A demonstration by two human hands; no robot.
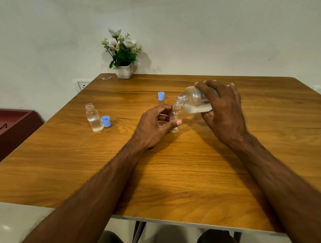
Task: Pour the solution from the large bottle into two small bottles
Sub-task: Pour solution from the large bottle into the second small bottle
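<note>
My right hand [223, 107] grips the large clear bottle [194, 100], tipped nearly flat with its open neck pointing left and down, right over the mouth of a small clear bottle [175, 118]. That small bottle stands upright on the wooden table [158, 168], and my left hand [154, 125] holds it between thumb and fingers. A little liquid lies along the large bottle's lower side. A second small bottle [94, 117] stands uncapped to the left, about half full of clear liquid.
A blue cap [106, 121] lies beside the left small bottle, and another blue cap [161, 96] sits behind my left hand. A white pot of artificial flowers [124, 67] stands at the table's far edge. A dark red cabinet [9, 129] is at the left.
</note>
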